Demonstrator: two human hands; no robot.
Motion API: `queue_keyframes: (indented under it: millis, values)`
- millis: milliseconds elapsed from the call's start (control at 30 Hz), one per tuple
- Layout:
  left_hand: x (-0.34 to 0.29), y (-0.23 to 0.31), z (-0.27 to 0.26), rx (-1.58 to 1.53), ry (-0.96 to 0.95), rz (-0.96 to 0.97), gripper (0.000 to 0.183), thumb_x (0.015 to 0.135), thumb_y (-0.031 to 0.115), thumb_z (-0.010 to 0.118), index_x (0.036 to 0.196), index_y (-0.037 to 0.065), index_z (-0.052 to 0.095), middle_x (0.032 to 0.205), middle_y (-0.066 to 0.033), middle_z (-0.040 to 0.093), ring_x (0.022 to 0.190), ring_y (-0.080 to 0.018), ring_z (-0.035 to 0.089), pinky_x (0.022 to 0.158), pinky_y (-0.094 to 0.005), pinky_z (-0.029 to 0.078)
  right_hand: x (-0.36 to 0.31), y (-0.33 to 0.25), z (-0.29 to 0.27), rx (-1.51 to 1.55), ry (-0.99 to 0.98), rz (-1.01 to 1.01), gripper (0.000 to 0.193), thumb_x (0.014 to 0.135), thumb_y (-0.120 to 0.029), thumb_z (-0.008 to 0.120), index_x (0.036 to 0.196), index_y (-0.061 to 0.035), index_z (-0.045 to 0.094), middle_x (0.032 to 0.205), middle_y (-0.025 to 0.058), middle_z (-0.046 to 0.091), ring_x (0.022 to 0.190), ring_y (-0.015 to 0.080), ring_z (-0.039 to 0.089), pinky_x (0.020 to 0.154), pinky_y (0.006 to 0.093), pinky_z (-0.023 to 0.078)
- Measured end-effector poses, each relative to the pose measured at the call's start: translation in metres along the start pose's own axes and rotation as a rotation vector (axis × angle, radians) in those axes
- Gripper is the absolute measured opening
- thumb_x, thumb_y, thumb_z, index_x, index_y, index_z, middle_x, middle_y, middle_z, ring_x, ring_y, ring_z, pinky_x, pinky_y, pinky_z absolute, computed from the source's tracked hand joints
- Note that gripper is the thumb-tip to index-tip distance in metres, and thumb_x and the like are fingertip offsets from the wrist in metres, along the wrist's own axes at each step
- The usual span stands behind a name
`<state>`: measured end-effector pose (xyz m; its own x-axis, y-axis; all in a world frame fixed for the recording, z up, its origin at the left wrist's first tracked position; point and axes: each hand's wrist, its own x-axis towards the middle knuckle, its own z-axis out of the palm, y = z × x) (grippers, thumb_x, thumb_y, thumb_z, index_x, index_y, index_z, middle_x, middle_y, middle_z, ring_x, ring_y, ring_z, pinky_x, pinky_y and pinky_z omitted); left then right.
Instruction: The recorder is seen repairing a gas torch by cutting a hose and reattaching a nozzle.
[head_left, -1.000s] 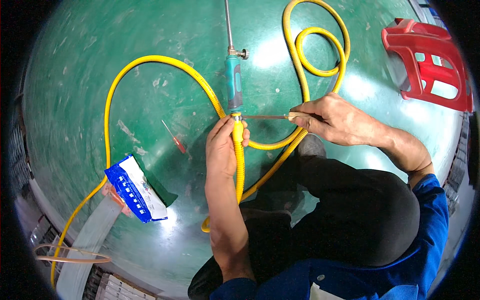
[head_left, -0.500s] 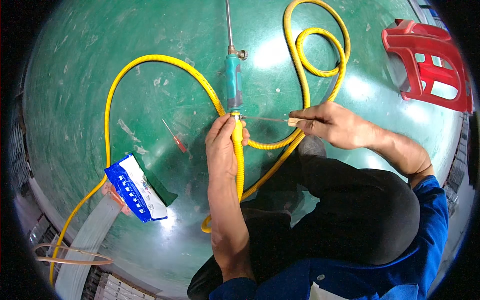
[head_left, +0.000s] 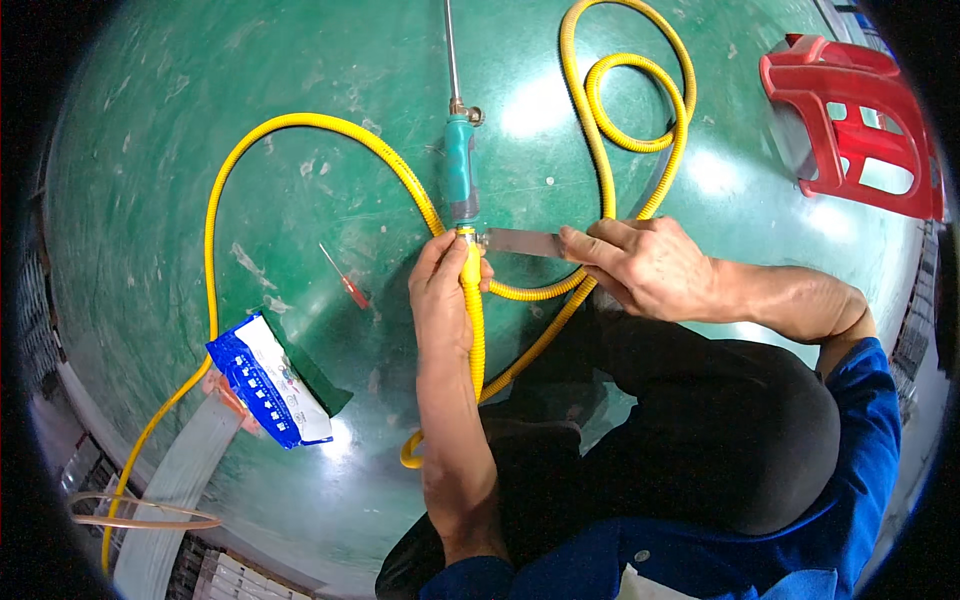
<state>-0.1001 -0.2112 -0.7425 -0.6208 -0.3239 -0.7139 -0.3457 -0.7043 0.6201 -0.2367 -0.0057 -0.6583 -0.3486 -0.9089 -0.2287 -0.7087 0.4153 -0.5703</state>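
His left hand (head_left: 445, 300) grips the yellow hose (head_left: 470, 310) at the teal spray handle (head_left: 458, 180) on the green floor (head_left: 300, 180); his right hand (head_left: 645, 265) pinches what looks like a flat metal tool (head_left: 525, 242) against the joint. Best keep the hose steady.

A green painted floor (head_left: 300, 120) looks glossy, throwing back white glare from overhead light, though its coating is scuffed and worn pale in patches. A yellow hose (head_left: 300, 125) has a ribbed, corrugated skin with a slight plastic sheen. A spray wand handle (head_left: 458, 180) is smooth teal plastic, ending in a thin, bright metal tube (head_left: 449, 50). A flat wrench (head_left: 525, 242) is bare grey metal with a dull shine. A small screwdriver (head_left: 345, 280) has a red plastic grip. A stool (head_left: 850, 120) is shiny red moulded plastic. A blue and white packet (head_left: 265, 385) looks like glossy printed film. The sleeve (head_left: 870, 450) is matt blue cloth
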Motion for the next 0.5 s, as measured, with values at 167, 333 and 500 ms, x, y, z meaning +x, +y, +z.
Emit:
queue_keyframes:
  millis: [167, 333, 500]
  values:
    - [0.002, 0.000, -0.005, -0.038, -0.039, 0.005, 0.022, 0.096, 0.014, 0.057, 0.110, -0.004, 0.055, 0.089, -0.0135, 0.063, 0.069, -0.0187, 0.060, 0.058, -0.0293, 0.046, 0.006, 0.006, -0.002, 0.219, -0.025, 0.067, 0.040, 0.082, -0.013, 0.064, 0.120, 0.0000, 0.059, 0.086, 0.0173, 0.065, 0.078, 0.0350, 0.065, 0.069, 0.0460, 0.053]
    - [0.001, 0.000, 0.000, -0.028, -0.052, -0.007, 0.023, 0.096, 0.013, 0.057, 0.110, -0.004, 0.055, 0.090, -0.0139, 0.063, 0.070, -0.0190, 0.060, 0.058, -0.0301, 0.046, 0.019, 0.019, -0.012, 0.815, -0.371, 0.564, 0.031, 0.092, -0.028, 0.065, 0.102, 0.0014, 0.068, 0.077, 0.0053, 0.068, 0.066, 0.0142, 0.061, 0.063, 0.0343, 0.050]
    - [0.002, -0.003, 0.000, -0.010, -0.028, -0.003, 0.023, 0.094, 0.013, 0.061, 0.110, -0.004, 0.059, 0.087, -0.0125, 0.064, 0.067, -0.0170, 0.062, 0.057, -0.0272, 0.048, 0.022, 0.019, -0.010, 0.370, -0.268, 0.237, 0.021, 0.086, -0.019, 0.065, 0.096, -0.0010, 0.066, 0.075, 0.0105, 0.067, 0.063, 0.0244, 0.064, 0.058, 0.0379, 0.051]
